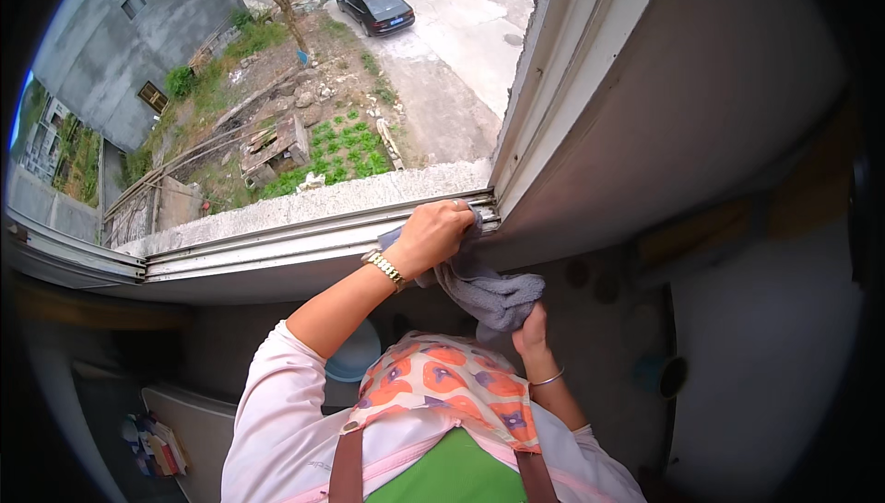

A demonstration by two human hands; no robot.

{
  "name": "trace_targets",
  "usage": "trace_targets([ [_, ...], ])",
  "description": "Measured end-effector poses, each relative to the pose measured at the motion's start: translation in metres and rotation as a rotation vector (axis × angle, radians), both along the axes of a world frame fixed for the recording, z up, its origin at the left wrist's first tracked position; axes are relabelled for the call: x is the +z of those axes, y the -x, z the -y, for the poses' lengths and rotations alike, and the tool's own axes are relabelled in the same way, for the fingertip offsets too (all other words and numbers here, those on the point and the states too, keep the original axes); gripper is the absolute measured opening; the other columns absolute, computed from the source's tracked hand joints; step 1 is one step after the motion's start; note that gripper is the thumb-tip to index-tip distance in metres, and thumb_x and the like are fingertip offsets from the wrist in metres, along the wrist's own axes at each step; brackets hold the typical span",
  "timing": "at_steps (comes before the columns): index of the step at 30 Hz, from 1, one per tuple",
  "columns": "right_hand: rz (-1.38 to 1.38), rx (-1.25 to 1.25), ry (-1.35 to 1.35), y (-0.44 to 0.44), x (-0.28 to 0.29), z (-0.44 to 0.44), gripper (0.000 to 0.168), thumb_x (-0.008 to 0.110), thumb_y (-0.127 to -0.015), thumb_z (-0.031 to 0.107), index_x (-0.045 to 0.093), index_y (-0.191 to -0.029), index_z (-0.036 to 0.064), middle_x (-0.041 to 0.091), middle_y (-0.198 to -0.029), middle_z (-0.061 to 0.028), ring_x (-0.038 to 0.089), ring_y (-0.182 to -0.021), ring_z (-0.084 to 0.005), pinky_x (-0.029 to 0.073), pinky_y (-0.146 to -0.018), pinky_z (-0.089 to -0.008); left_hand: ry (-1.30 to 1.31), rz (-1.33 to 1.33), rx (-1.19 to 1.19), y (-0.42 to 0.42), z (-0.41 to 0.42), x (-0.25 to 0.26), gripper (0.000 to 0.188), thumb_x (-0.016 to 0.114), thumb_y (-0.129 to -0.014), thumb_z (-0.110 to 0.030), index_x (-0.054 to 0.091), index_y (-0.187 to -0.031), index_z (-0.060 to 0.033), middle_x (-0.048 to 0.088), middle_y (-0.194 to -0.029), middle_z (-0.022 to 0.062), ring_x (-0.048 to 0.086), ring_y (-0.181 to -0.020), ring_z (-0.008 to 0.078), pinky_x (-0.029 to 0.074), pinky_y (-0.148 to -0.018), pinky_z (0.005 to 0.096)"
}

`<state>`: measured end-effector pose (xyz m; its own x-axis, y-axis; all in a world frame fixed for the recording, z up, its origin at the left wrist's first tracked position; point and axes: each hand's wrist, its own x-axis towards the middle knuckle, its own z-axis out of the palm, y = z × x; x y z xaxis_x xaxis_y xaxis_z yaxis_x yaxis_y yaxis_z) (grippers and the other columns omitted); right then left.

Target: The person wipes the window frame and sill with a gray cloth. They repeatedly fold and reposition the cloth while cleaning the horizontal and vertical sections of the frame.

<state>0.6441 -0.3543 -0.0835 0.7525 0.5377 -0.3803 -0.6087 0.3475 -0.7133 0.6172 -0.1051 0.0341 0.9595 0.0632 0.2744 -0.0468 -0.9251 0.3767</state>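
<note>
My left hand [432, 237], with a gold watch at the wrist, grips one end of a grey-purple cloth [494, 295] and presses it onto the white window track [276, 247], close to the track's right corner. The cloth hangs down from there, over the inner edge of the frame, to my right hand [532, 330]. That hand, with a silver bangle at the wrist, holds the bunched lower end; its fingers are partly hidden behind the cloth. The upright window frame [553, 102] rises just right of my left hand.
A rough concrete ledge [332, 195] lies outside the track, above a drop to a yard and road. Below me indoors are a light blue basin [356, 351], a table edge [190, 409] and a pile of books or papers [159, 448] at left.
</note>
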Motion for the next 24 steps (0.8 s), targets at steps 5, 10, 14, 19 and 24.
trace_targets([
  [5,0.027,0.032,0.05,0.005,-0.001,-0.001,0.034,0.04,-0.099,0.028,0.058,-0.118,0.006,0.06,-0.118,-0.0054,0.055,-0.11,-0.0184,0.042,-0.099,-0.0337,0.016,0.099,0.014,-0.025,0.025,-0.003,0.007,0.059,-0.07,-0.003,0.058,-0.077,-0.0056,0.059,-0.08,0.0087,0.062,-0.079,0.0281,0.052,-0.067,0.0391],
  [10,0.083,0.011,0.062,0.001,0.01,-0.008,0.033,0.04,-0.098,0.028,0.059,-0.114,0.006,0.062,-0.114,-0.0057,0.057,-0.108,-0.0185,0.044,-0.096,-0.0338,0.059,0.049,-0.014,-0.003,0.003,0.001,0.003,0.059,-0.071,-0.003,0.06,-0.072,-0.0059,0.059,-0.077,0.008,0.062,-0.074,0.0288,0.052,-0.064,0.0393],
  [14,0.124,0.091,0.048,0.005,0.012,-0.013,0.033,0.04,-0.098,0.026,0.06,-0.113,0.005,0.062,-0.112,-0.0072,0.058,-0.106,-0.0187,0.045,-0.095,-0.0333,0.015,0.072,0.005,-0.024,0.023,0.002,0.01,0.057,-0.072,-0.002,0.061,-0.08,-0.0063,0.059,-0.082,0.0092,0.062,-0.076,0.0306,0.052,-0.067,0.041],
  [19,0.107,0.083,0.057,0.009,0.02,-0.017,0.029,0.041,-0.098,0.022,0.061,-0.108,0.004,0.063,-0.105,-0.006,0.059,-0.098,-0.0166,0.046,-0.09,-0.0308,0.135,0.032,0.077,-0.018,0.015,-0.005,0.009,0.06,-0.078,-0.008,0.067,-0.082,-0.0081,0.063,-0.085,0.0091,0.064,-0.076,0.0293,0.053,-0.068,0.04],
  [24,0.155,0.119,0.074,0.008,0.023,-0.019,0.033,0.04,-0.097,0.025,0.059,-0.112,0.003,0.063,-0.11,-0.0068,0.058,-0.104,-0.0175,0.045,-0.094,-0.0327,0.072,-0.003,0.034,-0.011,0.015,0.004,0.005,0.059,-0.078,-0.006,0.063,-0.08,-0.0039,0.06,-0.09,0.0087,0.063,-0.08,0.0304,0.052,-0.069,0.0414],
])
